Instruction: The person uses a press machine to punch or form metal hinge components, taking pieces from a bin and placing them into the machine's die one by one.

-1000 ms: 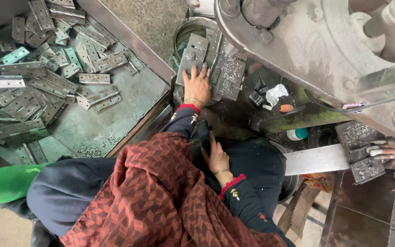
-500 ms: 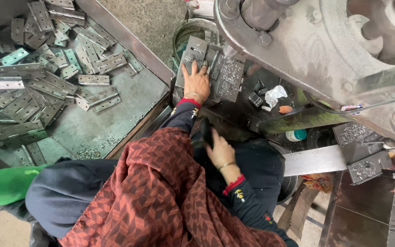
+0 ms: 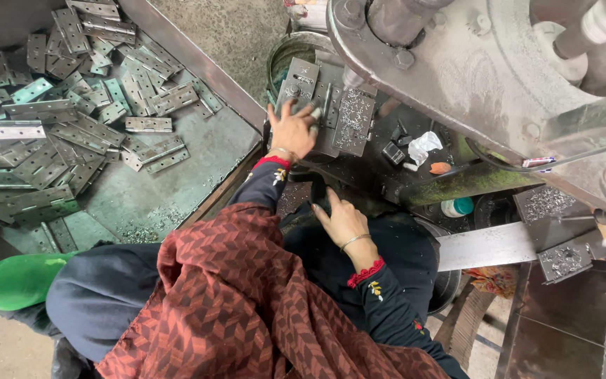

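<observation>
While our left hand [image 3: 293, 130] lies with fingers spread flat on the metal block [image 3: 325, 105], our right hand [image 3: 341, 221] rests released on the lap; hinges [image 3: 71, 133] lie well left.

Gritty concrete floor [image 3: 236, 28], green metal tray [image 3: 170, 203] (hinge-strewn), flat daylight.

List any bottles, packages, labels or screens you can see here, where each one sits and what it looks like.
Green plastic bottle with a blue cap: lying at the lower left edge, beside the person's knee.
Small white container with a teal lid: below the press, right of the right hand.
No screens or signs show.
</observation>
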